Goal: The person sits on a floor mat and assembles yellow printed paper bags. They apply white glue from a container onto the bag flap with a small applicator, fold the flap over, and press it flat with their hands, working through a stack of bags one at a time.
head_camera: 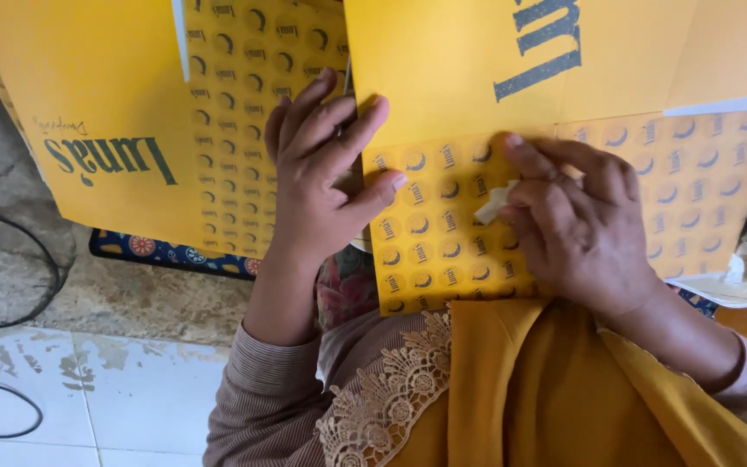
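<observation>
Flat yellow printed cardboard sheet (555,130) lies on the lap — second yellow cardboard sheet (131,104) left of it, black looped cable (19,285) on the floor further left.

Head-worn view, close, straight down

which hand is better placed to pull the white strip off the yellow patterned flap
Probably the right hand: its fingertips already pinch the white strip on the patterned flap. The left hand lies spread flat on the flap's left edge, bracing it.
</observation>
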